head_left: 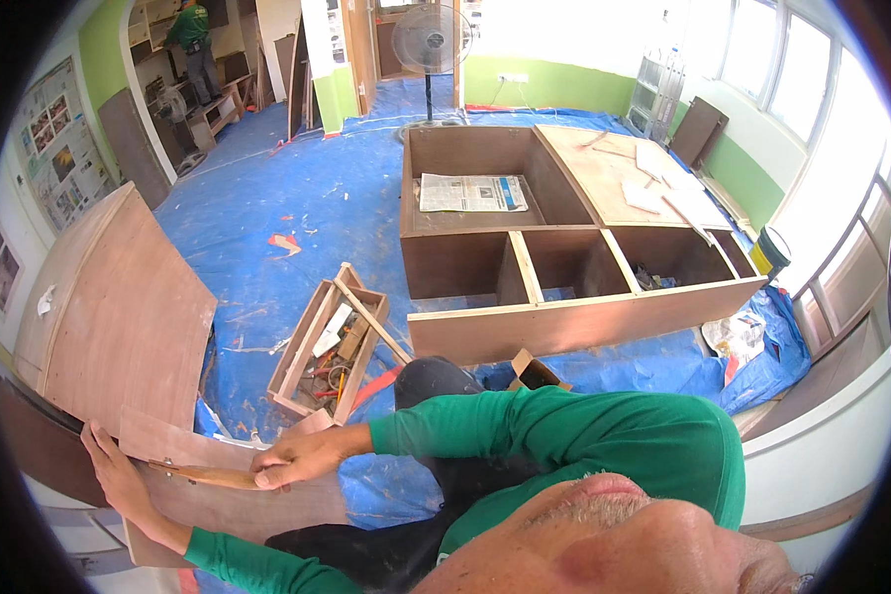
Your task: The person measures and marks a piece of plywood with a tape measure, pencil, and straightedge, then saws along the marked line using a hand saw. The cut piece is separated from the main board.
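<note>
Grasping a slim brown piece (206, 476), the right hand (292, 458) is over a wooden panel (257, 503), the left hand (121, 483) unclenched at its edge.

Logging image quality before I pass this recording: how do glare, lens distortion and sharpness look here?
In the head view, tall white-framed windows at upper right glare nearly white; in the head view, the large pale-brown wooden panel at left looks bowed, perhaps by the lens; in the head view, the left hand, right hand and the narrow brown wooden piece it grips read fairly clearly.
</note>
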Motion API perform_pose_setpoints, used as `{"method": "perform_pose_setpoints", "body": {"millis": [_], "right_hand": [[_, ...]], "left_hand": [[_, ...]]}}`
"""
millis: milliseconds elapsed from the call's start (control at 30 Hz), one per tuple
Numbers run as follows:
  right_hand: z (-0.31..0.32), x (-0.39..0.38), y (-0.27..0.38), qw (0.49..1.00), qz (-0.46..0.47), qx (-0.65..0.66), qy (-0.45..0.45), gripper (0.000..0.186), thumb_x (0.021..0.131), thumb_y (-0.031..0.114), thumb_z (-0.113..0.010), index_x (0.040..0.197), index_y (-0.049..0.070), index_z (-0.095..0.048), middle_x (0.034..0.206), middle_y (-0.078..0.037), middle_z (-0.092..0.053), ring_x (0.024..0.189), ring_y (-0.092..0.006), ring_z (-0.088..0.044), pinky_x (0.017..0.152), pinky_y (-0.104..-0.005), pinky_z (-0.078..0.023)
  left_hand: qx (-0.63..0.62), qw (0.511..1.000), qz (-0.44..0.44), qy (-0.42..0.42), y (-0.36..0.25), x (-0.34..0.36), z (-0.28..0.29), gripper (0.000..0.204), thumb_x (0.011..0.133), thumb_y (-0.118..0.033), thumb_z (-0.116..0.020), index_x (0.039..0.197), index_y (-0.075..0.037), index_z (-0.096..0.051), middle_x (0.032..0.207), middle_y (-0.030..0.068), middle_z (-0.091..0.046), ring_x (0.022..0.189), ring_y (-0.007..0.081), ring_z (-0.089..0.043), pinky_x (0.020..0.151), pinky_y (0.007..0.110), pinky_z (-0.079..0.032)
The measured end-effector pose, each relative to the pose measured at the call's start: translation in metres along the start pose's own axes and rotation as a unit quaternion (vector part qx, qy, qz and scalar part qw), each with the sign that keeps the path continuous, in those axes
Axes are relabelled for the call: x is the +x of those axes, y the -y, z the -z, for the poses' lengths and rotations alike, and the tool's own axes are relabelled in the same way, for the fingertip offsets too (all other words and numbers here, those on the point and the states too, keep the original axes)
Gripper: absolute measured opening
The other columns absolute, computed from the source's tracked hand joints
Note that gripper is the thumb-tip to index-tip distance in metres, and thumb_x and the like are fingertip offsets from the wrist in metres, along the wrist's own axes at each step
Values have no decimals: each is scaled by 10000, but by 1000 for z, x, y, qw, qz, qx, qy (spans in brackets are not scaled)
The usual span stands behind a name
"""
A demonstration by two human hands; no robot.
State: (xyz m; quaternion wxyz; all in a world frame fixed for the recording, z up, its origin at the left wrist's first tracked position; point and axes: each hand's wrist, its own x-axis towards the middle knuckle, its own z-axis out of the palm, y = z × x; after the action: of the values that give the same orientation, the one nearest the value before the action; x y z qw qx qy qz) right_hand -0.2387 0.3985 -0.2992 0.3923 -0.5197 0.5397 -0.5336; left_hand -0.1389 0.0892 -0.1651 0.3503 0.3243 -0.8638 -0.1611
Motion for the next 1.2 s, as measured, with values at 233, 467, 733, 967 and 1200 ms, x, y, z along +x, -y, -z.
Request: {"method": "perform_pose_setpoints", "body": {"millis": [233,467,733,967,1200], "right_hand": [[-21,-7,10,986,-6,-161,-42,721,985,612,-677,1288,-28,-544,1028,-226,-709,981,-396,-708,828,-479,-544],[-14,-1,-37,971,-52,-235,-16,713,972,464,-757,1406,-20,-464,998,-238,-732,976,-389,-738,819,-493,-567],[-24,-15,-69,830,-164,-495,200,539,871,404,-828,1217,7,-716,1089,-225,-769,1064,-431,-744,892,-551,-589],[-18,-24,-76,841,-153,-494,156,532,886,411,-830,1231,25,-708,1128,-209,-767,1083,-435,-741,914,-593,-573],[-19,-17,-91,827,-178,-496,194,516,886,382,-829,1228,15,-708,1146,-202,-766,1125,-417,-732,978,-609,-545]], "left_hand": [[14,1000,-3,-9,1,-3,-1,737,1116,-646,-315,1619,-127,-462,1604,160,-546,1463,397,-513,1187,477,-400],[53,998,-21,-35,2,-9,-5,636,1141,-593,-327,1553,-153,-532,1547,136,-594,1418,385,-546,1122,482,-452],[42,995,-59,-66,-4,-17,-4,592,1155,-550,-327,1492,-127,-568,1476,140,-633,1348,399,-583,1051,487,-487],[54,995,-58,-57,-13,-23,1,599,1159,-555,-320,1484,-125,-581,1472,132,-640,1346,394,-587,1048,476,-490],[43,996,-58,-55,-11,-22,1,597,1161,-550,-329,1476,-119,-596,1474,138,-638,1344,396,-588,1060,477,-484]]}}
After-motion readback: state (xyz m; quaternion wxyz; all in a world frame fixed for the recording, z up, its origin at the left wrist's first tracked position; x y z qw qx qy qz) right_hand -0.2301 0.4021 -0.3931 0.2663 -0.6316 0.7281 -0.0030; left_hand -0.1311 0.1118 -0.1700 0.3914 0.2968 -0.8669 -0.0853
